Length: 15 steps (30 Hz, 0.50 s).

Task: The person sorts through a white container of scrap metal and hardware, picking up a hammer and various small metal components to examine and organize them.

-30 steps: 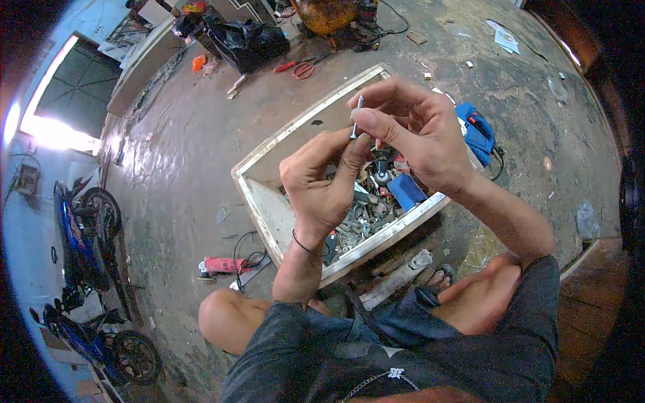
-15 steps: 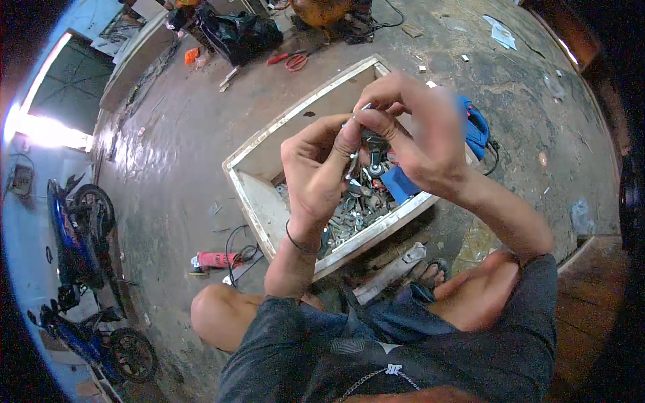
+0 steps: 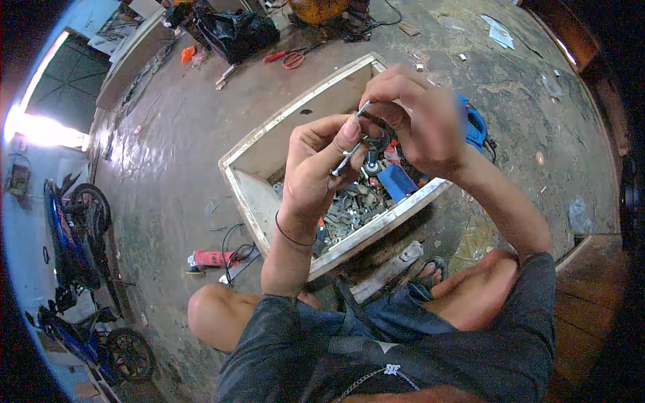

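Observation:
My left hand [image 3: 316, 171] and my right hand [image 3: 413, 121] are raised together over a white wooden box [image 3: 295, 111] on the floor. Both pinch a thin metal rod or bolt [image 3: 351, 138]: the left thumb and fingers hold its lower end, the right fingertips its upper end. Below the hands, the near half of the box is filled with several scrap metal parts [image 3: 353, 208] and a blue block [image 3: 396, 181]. The far half of the box shows bare bottom.
A blue power tool [image 3: 476, 127] lies right of the box, a red angle grinder [image 3: 211, 258] with its cable near my left knee. Red pliers [image 3: 289, 59] and a black bag [image 3: 235, 30] lie beyond the box. Motorbikes [image 3: 74, 228] stand at the left.
Both hands stayed joined on the rod and shifted slightly within the view as my head moved; the right hand turned a little on the rod's upper end.

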{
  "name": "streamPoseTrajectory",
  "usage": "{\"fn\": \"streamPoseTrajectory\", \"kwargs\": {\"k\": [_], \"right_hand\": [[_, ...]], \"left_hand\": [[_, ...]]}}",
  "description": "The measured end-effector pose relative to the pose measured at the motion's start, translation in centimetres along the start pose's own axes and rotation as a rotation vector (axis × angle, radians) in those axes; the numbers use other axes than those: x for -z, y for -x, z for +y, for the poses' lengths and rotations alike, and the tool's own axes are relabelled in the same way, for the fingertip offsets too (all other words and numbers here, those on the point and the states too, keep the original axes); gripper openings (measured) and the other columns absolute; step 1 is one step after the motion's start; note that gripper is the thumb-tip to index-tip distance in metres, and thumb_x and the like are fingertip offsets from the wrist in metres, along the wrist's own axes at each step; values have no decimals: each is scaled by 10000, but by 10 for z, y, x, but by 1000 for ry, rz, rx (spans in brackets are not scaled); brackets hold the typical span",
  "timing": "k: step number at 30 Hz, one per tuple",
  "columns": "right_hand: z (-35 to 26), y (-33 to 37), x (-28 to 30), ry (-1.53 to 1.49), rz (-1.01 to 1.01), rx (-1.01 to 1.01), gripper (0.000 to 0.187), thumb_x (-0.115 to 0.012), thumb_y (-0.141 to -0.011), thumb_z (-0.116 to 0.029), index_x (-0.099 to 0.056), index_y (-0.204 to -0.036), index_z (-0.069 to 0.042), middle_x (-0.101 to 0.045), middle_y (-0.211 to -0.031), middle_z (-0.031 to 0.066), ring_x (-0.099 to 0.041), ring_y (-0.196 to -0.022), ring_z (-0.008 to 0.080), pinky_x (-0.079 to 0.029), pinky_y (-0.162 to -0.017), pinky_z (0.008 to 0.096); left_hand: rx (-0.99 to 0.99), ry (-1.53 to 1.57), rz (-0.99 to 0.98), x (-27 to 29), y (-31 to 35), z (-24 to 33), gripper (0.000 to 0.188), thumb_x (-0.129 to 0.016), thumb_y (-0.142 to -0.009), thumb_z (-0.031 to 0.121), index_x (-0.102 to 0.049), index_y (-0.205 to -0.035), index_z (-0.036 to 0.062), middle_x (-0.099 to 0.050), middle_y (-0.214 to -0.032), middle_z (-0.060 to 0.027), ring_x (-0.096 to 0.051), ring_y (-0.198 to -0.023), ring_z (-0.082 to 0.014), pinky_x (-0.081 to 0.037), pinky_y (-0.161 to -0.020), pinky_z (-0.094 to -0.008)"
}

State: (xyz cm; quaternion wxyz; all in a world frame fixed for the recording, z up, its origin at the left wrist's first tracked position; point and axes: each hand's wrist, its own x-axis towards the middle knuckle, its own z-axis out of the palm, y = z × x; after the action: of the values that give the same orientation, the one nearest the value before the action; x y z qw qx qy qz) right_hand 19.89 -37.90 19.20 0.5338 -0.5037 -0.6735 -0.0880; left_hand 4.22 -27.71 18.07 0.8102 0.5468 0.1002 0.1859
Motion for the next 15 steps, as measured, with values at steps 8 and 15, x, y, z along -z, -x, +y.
{"fn": "streamPoseTrajectory", "kwargs": {"k": [8, 15], "right_hand": [[9, 7, 4, -16, -8, -158, 133, -550, -986, -139, -570, -1001, -8, -604, -914, 80, -599, -814, 161, -476, -703, 290], [-2, -1, -6, -25, 33, -119, 95, -682, -887, -132, -653, -909, -44, -618, -801, 79, -603, -648, 196, -467, -576, 309]], "left_hand": [[-31, 162, -29, 4, -6, -6, 334, -582, -989, 269, -649, -1020, -57, -566, -632, 13, -372, -410, 3, -264, -376, -160], [-51, 63, 43, 6, -6, -16, 274, -581, -989, 260, -671, -1023, 4, -603, -655, 0, -417, -435, -13, -266, -381, -176]]}}
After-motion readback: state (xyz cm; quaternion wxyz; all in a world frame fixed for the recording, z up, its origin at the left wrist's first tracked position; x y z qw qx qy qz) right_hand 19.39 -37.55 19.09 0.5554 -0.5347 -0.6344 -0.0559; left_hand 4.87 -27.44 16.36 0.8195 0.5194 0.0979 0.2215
